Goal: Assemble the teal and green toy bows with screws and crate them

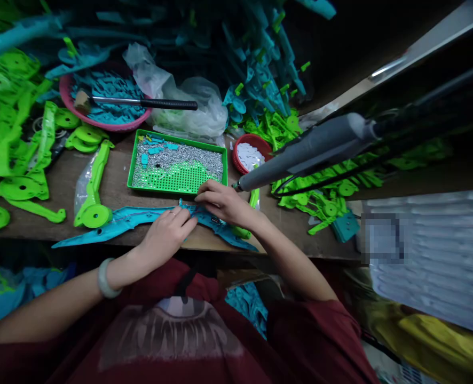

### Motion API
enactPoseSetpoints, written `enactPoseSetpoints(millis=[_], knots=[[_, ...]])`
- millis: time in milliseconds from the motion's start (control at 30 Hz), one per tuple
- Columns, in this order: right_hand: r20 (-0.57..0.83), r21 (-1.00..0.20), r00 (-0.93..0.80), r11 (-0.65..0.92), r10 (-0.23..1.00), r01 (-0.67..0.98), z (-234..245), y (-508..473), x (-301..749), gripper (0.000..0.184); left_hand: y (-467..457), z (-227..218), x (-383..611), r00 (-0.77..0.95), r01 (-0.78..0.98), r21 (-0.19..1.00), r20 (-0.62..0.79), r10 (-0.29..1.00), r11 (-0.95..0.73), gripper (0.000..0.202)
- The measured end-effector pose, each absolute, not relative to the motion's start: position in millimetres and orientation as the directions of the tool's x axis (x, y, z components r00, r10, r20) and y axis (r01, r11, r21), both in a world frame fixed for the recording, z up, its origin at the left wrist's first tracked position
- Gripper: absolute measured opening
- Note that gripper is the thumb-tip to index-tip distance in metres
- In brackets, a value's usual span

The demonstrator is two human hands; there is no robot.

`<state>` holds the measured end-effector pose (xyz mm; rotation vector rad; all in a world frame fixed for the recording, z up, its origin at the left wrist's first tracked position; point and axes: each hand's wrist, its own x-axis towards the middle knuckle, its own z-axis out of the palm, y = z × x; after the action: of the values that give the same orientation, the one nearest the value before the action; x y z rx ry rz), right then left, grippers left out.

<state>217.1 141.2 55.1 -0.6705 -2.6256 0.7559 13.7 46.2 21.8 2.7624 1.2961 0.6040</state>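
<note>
- Far left, loose green plastic parts (16, 176) lie heaped on the wooden bench (64, 186), none touched by a hand.
- Behind them a pink basin (66, 101) holds small teal pieces, with a hammer (140, 101) laid across its rim.
- A long teal plastic shell (116, 221) lies flat along the bench's near edge, running under both hands; this is the piece in work.
- The left hand (166, 234), a pale bangle on its wrist, rests on the shell near its middle, fingers curled together and pressing down on it.
- Just behind the hands, a green tray (136, 176) holds a pile of small silver screws, touching nothing else.
- The right hand (224, 202) meets the left over the shell's centre, fingertips pinched close; whether they hold a screw or a small part I cannot tell.
- To the right a red bowl (240, 160) holds white discs, and a grey powered driver (300, 154) hangs unheld above the bench.
- Judging by this, the shell is only being fitted at its middle; fastening seems not yet done.
- The shell's centre is hidden under the fingers, and the right side of the view is dark, blurred and partly pixelated.
</note>
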Motion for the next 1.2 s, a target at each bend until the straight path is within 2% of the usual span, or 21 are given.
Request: enactPoseSetpoints(millis=[67, 167, 233, 300, 400, 467, 567, 667, 800, 900, 1033, 1133, 1200], knots=[[0.160, -0.536, -0.855, 0.770, 0.494, 0.344, 57.5, 143.2, 217.9, 0.016, 44.2, 24.8, 15.4, 0.589, 0.743, 0.163, 0.302, 0.750, -0.649, 0.023], [0.077, -0.293, -0.879, 0.854, 0.470, 0.430, 59.2, 134.2, 218.1, 0.020, 35.2, 25.6, 16.8, 0.553, 0.767, 0.167, 0.320, 0.770, -0.620, 0.025], [0.075, -0.166, -0.859, 0.855, 0.507, 0.491, 57.0, 122.3, 217.0, 0.022, 27.6, 23.5, 18.3, 0.502, 0.786, 0.195, 0.354, 0.789, -0.587, 0.025], [0.144, -0.210, -0.802, 0.810, 0.580, 0.548, 50.8, 109.9, 214.6, 0.021, 20.6, 20.3, 21.1, 0.450, 0.806, 0.227, 0.368, 0.814, -0.548, 0.023], [0.246, -0.404, -0.691, 0.720, 0.680, 0.564, 36.3, 97.3, 209.2, 0.017, 12.4, 16.6, 27.9, 0.397, 0.835, 0.252, 0.341, 0.852, -0.490, 0.022], [0.294, -0.473, -0.636, 0.687, 0.714, 0.552, 26.4, 94.2, 205.0, 0.013, 8.6, 15.3, 32.5, 0.350, 0.851, 0.287, 0.315, 0.882, -0.440, 0.024], [0.346, -0.497, -0.597, 0.681, 0.724, 0.538, 16.7, 93.9, 201.0, 0.011, 4.0, 12.1, 35.5, 0.289, 0.851, 0.335, 0.346, 0.893, -0.405, 0.025], [0.359, -0.477, -0.628, 0.714, 0.691, 0.513, 16.0, 94.5, 203.1, 0.012, -0.9, 5.0, 32.5, 0.332, 0.841, 0.279, 0.412, 0.849, -0.464, 0.027], [0.249, -0.457, -0.760, 0.764, 0.601, 0.455, 29.8, 97.3, 212.2, 0.014, -6.4, -2.2, 23.4, 0.435, 0.814, 0.209, 0.401, 0.806, -0.543, 0.029], [0.125, -0.566, -0.775, 0.686, 0.619, 0.457, 47.9, 102.0, 215.8, 0.011, -7.1, -1.0, 18.1, 0.464, 0.795, 0.213, 0.391, 0.795, -0.568, 0.033], [0.006, -0.670, -0.793, 0.592, 0.609, 0.448, 67.9, 108.3, 213.6, 0.019, -5.6, 1.6, 16.5, 0.452, 0.793, 0.228, 0.400, 0.797, -0.565, 0.032], [-0.042, -0.631, -0.826, 0.626, 0.562, 0.458, 73.3, 110.0, 210.8, 0.020, -5.2, 1.1, 17.4, 0.449, 0.799, 0.231, 0.385, 0.806, -0.555, 0.031], [-0.080, -0.517, -0.826, 0.686, 0.557, 0.513, 73.5, 109.0, 209.5, 0.022, -5.0, 0.5, 17.8, 0.446, 0.803, 0.239, 0.365, 0.817, -0.546, 0.030]])
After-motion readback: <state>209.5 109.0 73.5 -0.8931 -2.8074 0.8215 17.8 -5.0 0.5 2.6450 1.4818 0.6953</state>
